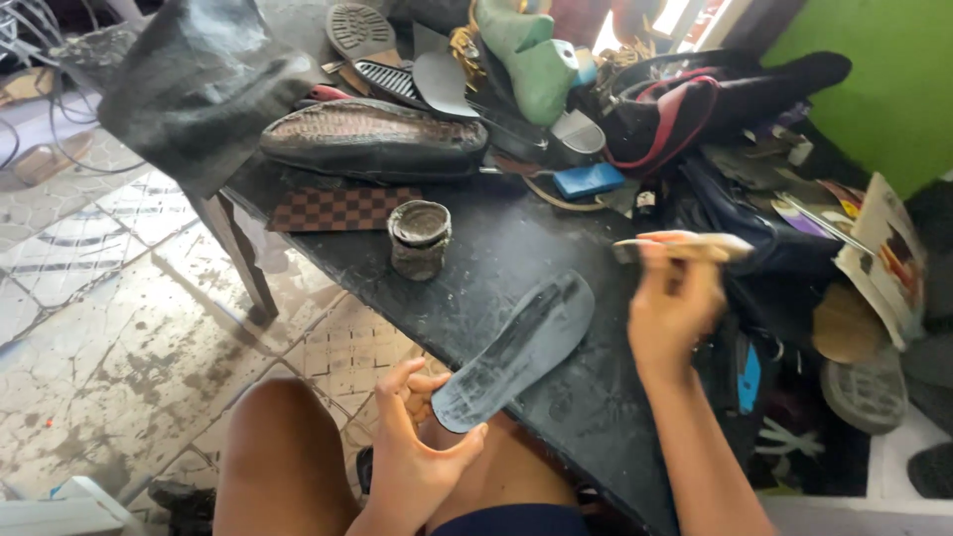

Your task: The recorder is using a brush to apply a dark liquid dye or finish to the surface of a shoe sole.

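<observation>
A grey shoe insole (516, 349) lies flat on the black worktable (496, 248), its heel end sticking out over the near edge. My left hand (412, 447) is under that overhanging end, fingers spread and touching it. My right hand (670, 308) is raised over the table to the right of the insole and grips a small wooden-handled brush (685, 246), blurred by motion. A dirty round glue pot (419, 238) stands on the table behind the insole.
A dark shoe upper (377, 139), a checkered patch (342, 208), soles, a green shoe last (526, 60), a blue box (589, 180) and bags crowd the table's back. Shoes and papers lie at right. Tiled floor lies at left, with my bare knee (283, 447) below.
</observation>
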